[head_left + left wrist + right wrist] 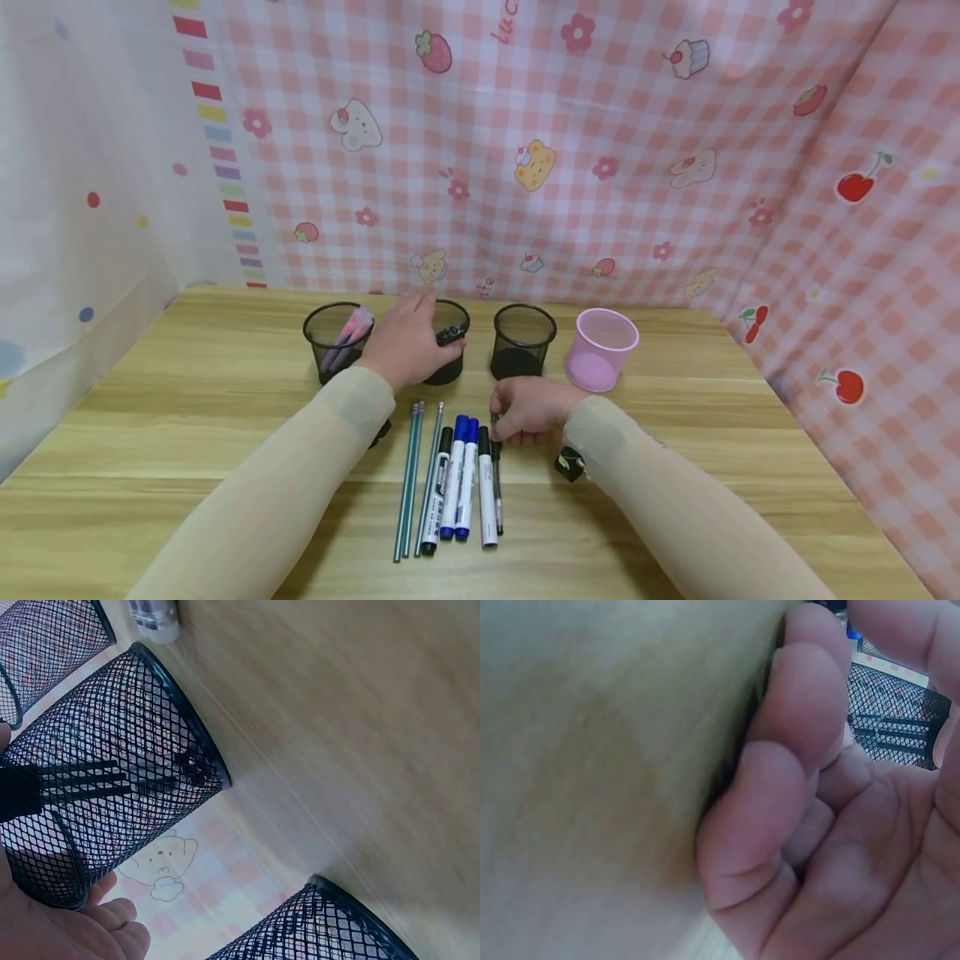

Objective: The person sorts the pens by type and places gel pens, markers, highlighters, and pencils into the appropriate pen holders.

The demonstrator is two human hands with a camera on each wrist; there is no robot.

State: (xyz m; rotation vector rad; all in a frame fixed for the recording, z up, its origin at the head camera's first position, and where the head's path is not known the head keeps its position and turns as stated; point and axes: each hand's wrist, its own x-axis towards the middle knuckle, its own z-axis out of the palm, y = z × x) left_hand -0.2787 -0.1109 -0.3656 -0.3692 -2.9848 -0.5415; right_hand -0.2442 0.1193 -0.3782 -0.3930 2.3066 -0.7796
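In the head view my left hand (408,337) grips the second black mesh cup (450,371). In the left wrist view its fingers curl by the rim of that cup (112,750). Dark, slim pen-like ends (450,335) stick up inside, by the thumb. My right hand (536,408) pinches the upper end of a black pen with a clear barrel (498,492), which lies on the table. The curled fingers (772,795) fill the right wrist view, hiding most of the pen. Beside the pen lie black-capped and blue-capped markers (467,483) and several teal pencils (410,492).
On the wooden table (675,500), another black mesh cup (330,346) at left holds pinkish pens (348,337). To the right stand a black mesh cup (521,346) and a pink cup (597,358). A checked cloth (487,208) hangs behind.
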